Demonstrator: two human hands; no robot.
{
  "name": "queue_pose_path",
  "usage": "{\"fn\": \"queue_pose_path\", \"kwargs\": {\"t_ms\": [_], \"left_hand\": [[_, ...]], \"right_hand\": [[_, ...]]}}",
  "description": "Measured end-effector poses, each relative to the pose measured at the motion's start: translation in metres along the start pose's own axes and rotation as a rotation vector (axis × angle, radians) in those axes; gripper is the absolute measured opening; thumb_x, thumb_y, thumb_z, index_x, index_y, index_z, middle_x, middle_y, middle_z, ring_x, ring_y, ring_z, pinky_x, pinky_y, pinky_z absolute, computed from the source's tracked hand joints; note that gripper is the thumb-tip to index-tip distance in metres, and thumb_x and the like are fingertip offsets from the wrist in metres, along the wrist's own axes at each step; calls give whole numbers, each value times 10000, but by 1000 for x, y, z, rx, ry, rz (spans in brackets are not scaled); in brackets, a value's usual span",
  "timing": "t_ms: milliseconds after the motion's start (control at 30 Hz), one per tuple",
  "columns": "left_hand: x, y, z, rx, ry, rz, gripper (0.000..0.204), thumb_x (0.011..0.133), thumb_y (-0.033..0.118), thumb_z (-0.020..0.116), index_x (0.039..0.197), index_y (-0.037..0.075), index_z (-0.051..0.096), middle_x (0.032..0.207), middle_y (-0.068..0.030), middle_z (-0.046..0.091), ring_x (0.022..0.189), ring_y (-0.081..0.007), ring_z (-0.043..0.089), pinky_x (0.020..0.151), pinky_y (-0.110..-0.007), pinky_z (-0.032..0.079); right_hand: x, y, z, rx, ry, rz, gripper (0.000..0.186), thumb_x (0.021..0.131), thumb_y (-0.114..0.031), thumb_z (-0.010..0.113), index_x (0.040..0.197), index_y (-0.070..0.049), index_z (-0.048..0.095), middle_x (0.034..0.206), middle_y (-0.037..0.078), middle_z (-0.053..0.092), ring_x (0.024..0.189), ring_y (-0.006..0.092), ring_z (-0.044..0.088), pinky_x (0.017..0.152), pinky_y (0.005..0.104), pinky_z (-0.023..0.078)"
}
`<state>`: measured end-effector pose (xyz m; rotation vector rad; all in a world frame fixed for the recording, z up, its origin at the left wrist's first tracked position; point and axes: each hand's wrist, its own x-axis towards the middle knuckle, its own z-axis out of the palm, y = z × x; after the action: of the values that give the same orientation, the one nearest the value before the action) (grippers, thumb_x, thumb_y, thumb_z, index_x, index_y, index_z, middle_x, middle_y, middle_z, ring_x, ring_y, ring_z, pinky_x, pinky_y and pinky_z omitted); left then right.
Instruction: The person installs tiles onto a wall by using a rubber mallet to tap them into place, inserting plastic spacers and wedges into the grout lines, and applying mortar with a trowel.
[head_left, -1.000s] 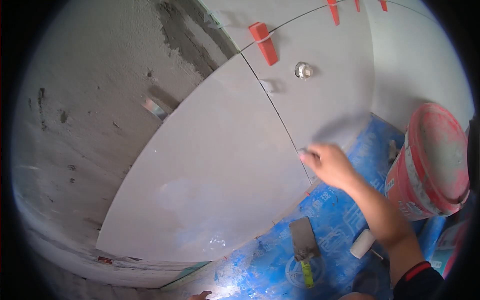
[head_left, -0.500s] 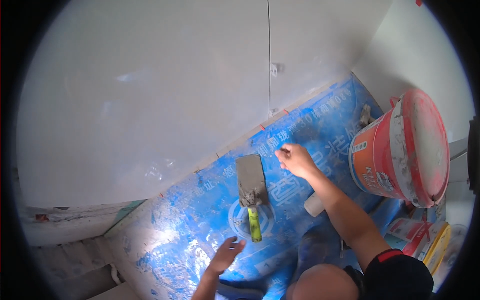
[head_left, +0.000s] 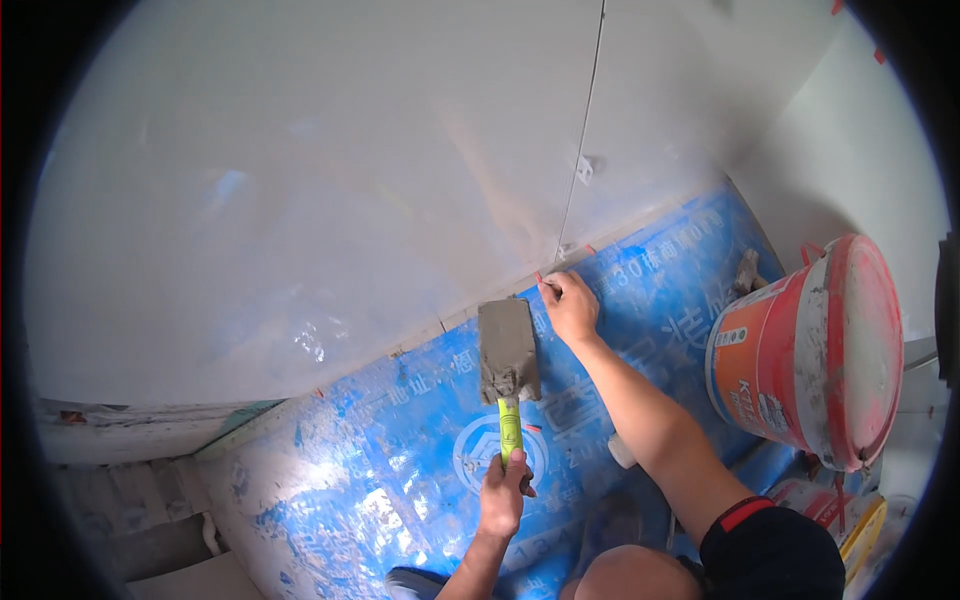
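Pale grey wall tiles (head_left: 330, 190) filled most of the view, and they were met at the bottom by blue floor sheeting (head_left: 400, 470) printed in white. At the far left, bare rough concrete (head_left: 130, 500) was seen below the tile edge. A thin vertical joint (head_left: 585, 140) between two tiles was marked by a small white clip (head_left: 585, 168). The left hand (head_left: 503, 492) was closed around the yellow-green handle of a trowel (head_left: 508, 355), whose mortar-smeared blade was held just above the sheeting, close to the foot of the wall. Just to its right, the right hand (head_left: 572, 306) was pressed to the tile's bottom edge, with thumb and forefinger pinched on a small red spacer (head_left: 541, 279). Further right, a red and orange bucket (head_left: 800, 350) was stood on the sheeting, well apart from both hands, near the corner of the room.
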<state>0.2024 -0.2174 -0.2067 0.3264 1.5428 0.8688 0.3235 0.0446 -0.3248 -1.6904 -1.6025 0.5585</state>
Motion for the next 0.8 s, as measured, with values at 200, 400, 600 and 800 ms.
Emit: {"fn": "queue_pose_path", "kwargs": {"t_ms": [200,400,600,800], "left_hand": [[7,6,3,-59,-5,-37,389,1004,373,545,1008,-15,568,786,-61,562,644,-122,512,569,-280,481],[13,6,19,-62,-90,-35,456,1015,419,492,1069,-30,549,790,-71,553,655,-141,513,594,-295,466],[17,5,24,-46,-65,26,452,1007,407,510,1064,-38,560,738,-66,542,617,-132,496,563,-287,445],[28,-5,-7,-22,-14,101,411,987,345,544,1010,-63,593,639,-58,528,515,-131,466,496,-273,405]], "right_hand": [[3,0,-1,-19,44,-40,94,836,-237,719,860,-158,674,857,45,637,748,316,649,638,436,511],[10,2,-4,8,3,-40,101,832,-238,720,858,-148,682,855,52,646,766,328,646,649,440,509],[14,2,-4,85,-41,-46,114,815,-215,743,860,-121,697,835,60,654,748,286,646,650,395,503],[13,4,-7,67,-26,-60,116,824,-219,733,835,-113,688,823,88,652,740,307,642,637,410,500]]}}
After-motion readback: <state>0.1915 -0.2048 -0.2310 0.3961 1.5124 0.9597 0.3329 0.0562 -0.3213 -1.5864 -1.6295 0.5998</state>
